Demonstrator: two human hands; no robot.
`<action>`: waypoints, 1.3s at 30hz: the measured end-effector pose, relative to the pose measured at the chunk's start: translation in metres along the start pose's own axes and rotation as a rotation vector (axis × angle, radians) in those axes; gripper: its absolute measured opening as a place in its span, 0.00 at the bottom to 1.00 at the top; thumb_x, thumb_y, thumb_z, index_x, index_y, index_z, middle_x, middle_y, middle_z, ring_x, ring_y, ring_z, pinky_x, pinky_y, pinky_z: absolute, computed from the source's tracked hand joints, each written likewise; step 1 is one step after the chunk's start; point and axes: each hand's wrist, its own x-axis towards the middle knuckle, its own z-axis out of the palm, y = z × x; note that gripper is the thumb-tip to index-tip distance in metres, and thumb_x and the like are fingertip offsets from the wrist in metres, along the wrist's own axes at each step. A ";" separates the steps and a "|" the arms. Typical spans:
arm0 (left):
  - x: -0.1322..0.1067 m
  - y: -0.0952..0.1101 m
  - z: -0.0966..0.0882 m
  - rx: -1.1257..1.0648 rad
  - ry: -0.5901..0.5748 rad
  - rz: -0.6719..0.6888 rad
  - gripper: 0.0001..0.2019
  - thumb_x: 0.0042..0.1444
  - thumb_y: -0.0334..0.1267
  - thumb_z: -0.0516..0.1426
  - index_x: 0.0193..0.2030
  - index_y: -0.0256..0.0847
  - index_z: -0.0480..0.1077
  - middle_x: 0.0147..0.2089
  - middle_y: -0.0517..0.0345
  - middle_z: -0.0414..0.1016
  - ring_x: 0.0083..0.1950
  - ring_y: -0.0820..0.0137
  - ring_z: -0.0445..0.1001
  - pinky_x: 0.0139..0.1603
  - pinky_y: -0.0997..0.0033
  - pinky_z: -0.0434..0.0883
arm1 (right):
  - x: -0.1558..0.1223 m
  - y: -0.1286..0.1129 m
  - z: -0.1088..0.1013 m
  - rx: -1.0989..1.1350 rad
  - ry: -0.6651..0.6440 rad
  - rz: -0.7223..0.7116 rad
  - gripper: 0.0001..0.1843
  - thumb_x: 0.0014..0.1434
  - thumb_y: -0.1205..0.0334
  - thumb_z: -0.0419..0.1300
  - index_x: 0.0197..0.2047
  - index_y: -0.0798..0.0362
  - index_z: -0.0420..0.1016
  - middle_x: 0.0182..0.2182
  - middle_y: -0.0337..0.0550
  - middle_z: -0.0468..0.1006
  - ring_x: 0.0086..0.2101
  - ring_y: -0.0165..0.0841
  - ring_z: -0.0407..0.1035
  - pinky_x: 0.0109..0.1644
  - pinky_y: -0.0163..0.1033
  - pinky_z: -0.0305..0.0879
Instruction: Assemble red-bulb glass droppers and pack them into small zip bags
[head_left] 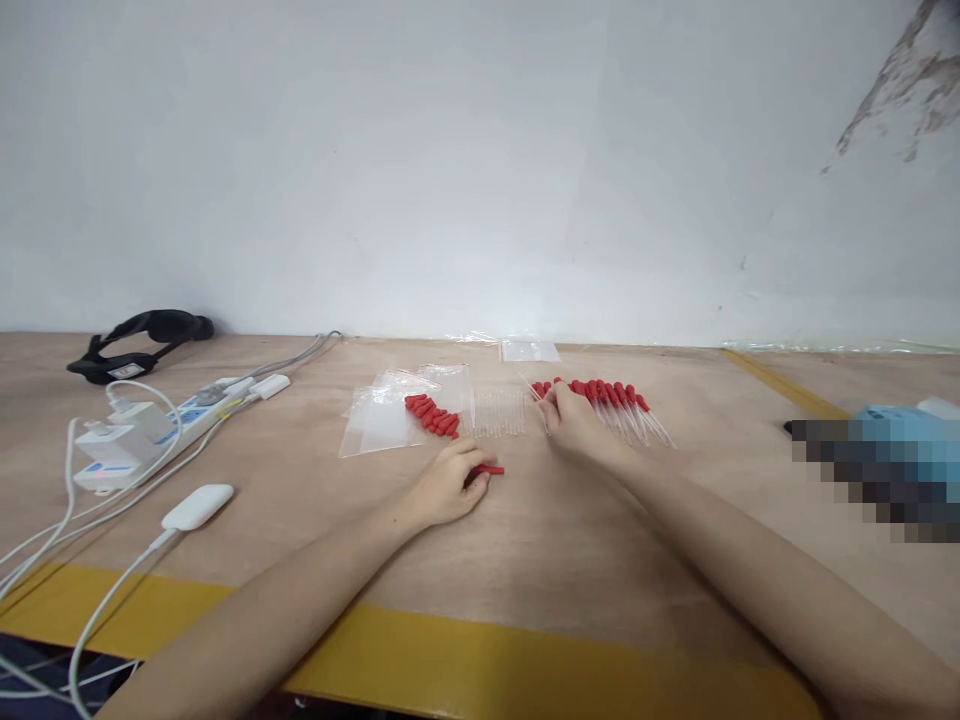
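Note:
My left hand [459, 482] rests low over the table, fingers curled around a red rubber dropper bulb [492, 469] whose end sticks out to the right. Just beyond it lies a pile of red bulbs [433, 415], partly on clear plastic bags [382, 412]. A row of thin clear dropper tubes [499, 413] lies between my two hands. My right hand [566, 415] pinches a thin clear dropper tube [533, 388] at the row's right. Droppers with red bulbs fitted [619, 400] lie side by side next to that hand, which hides some of them.
On the left are a white power strip [187, 425] with chargers, a white cabled device [197, 507] and a black strap [142, 340]. A small clear bag [529, 351] lies by the wall. At right is a blurred blue and black item [892, 460]. Yellow tape [420, 650] lines the front edge.

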 end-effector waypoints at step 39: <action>0.003 0.009 0.014 -0.276 0.005 -0.157 0.10 0.54 0.40 0.53 0.35 0.37 0.71 0.29 0.58 0.73 0.28 0.75 0.68 0.29 0.77 0.64 | -0.068 0.004 0.000 0.004 0.086 -0.590 0.14 0.60 0.60 0.48 0.36 0.48 0.75 0.30 0.40 0.75 0.25 0.28 0.59 0.38 0.41 0.47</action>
